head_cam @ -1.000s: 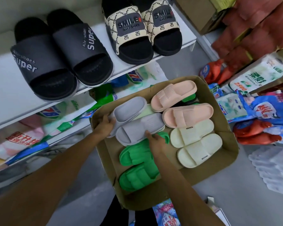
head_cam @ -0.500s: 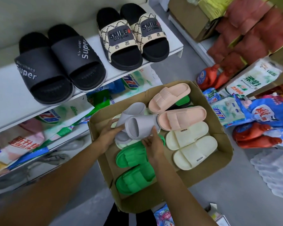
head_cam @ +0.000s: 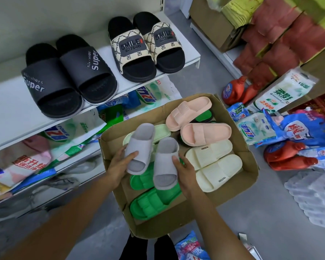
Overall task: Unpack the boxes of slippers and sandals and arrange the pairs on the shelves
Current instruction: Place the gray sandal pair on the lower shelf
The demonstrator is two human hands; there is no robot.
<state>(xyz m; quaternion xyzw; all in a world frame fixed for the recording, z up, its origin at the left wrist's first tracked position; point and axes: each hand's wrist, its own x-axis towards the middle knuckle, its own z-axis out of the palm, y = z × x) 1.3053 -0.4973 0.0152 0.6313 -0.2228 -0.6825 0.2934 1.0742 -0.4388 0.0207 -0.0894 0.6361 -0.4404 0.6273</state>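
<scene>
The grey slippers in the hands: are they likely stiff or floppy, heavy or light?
Probably light: each hand, left hand and right hand, lifts one grey slipper by the toe end alone. Likely fairly stiff: neither sags beyond the grip. The matte, thick moulded sole suggests soft foam, not slippery.

A dark green slipper [head_cam: 204,117] at one o'clock in the box [head_cam: 248,152] lies mostly under the pink pair [head_cam: 195,121]. Pale green slippers [head_cam: 160,131] lie partly behind the grey ones [head_cam: 152,154]. Shelf bags [head_cam: 23,166] at nine o'clock are blurred.
</scene>
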